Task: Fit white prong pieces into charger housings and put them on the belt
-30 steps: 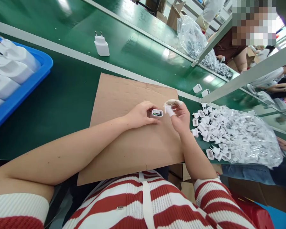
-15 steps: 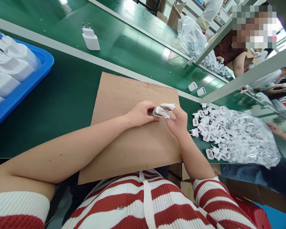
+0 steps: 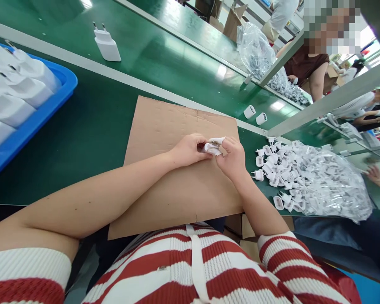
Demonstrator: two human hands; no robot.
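Over a brown cardboard sheet (image 3: 164,126) both my hands meet on one small white charger shell (image 3: 210,147). My left hand (image 3: 187,150) is closed round its left end. My right hand (image 3: 230,155), with white finger cots on thumb and forefinger, pinches a white plug cap against the shell's right end. The join between the two parts is mostly hidden by my fingers. A heap of white plug caps (image 3: 277,169) lies just right of the cardboard, spilling from a clear plastic bag (image 3: 329,185).
A blue tray (image 3: 34,118) of white charger bodies sits at the far left. On the green conveyor belt (image 3: 164,55) ride one finished charger (image 3: 107,44) and two small shells (image 3: 255,115). Another person works across the belt beside a second bag (image 3: 256,48).
My right hand brought the plug cap left onto the shell in my left hand and now presses it there. The chargers on the belt drifted left.
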